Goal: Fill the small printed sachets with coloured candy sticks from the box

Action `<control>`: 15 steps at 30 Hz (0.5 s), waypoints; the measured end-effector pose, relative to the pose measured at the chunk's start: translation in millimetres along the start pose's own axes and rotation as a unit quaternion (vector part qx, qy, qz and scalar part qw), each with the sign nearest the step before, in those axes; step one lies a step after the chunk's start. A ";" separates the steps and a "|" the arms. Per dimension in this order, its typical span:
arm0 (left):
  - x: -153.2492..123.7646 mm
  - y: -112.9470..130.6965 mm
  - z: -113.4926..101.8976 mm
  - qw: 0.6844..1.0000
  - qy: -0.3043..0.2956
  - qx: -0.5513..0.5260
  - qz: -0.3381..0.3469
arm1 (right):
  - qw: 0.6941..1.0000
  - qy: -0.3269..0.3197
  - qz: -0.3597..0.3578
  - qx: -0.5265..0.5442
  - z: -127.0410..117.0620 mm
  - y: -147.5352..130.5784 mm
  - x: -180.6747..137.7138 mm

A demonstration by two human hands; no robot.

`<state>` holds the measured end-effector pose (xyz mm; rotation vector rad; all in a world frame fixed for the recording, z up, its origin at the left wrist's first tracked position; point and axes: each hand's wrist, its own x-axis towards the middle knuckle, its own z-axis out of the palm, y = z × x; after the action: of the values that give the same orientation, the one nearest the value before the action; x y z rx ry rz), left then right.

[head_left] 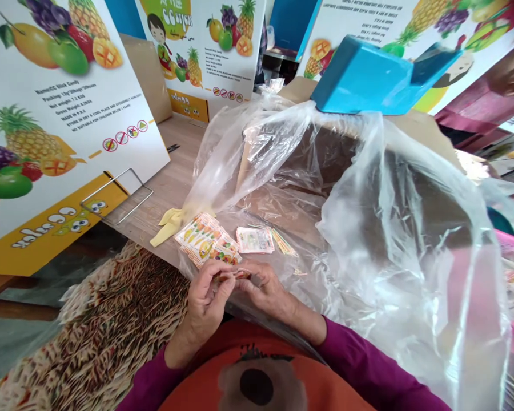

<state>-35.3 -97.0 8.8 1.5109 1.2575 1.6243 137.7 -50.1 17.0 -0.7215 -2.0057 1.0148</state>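
A small candy packet is pinched between the fingertips of the left hand and the right hand, held low over the near edge of the wooden table, with both sets of fingers pressed together on it. Just beyond lie a fanned pile of packets and 1 flat sachet on the clear plastic sheet. The slick film could likely let the pile slide toward the edge, and so narrow a pinch might slip, dropping the packet onto the patterned cloth.
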 end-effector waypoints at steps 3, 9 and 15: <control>2.9 3.5 -0.7 0.999 -0.023 0.015 0.025 | 0.999 0.003 -0.030 -0.038 -0.6 3.0 -1.7; 4.8 8.7 -4.6 0.998 -0.008 0.038 0.052 | 0.995 -0.064 0.066 0.026 0.9 1.1 -3.2; -3.2 2.8 -9.1 0.994 -0.038 -0.033 -0.099 | 0.993 -0.030 0.078 0.089 3.0 -1.8 -4.5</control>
<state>-43.0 -103.1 10.8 1.3501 1.2567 1.4525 137.4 -55.6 15.7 -0.7664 -1.9026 1.3024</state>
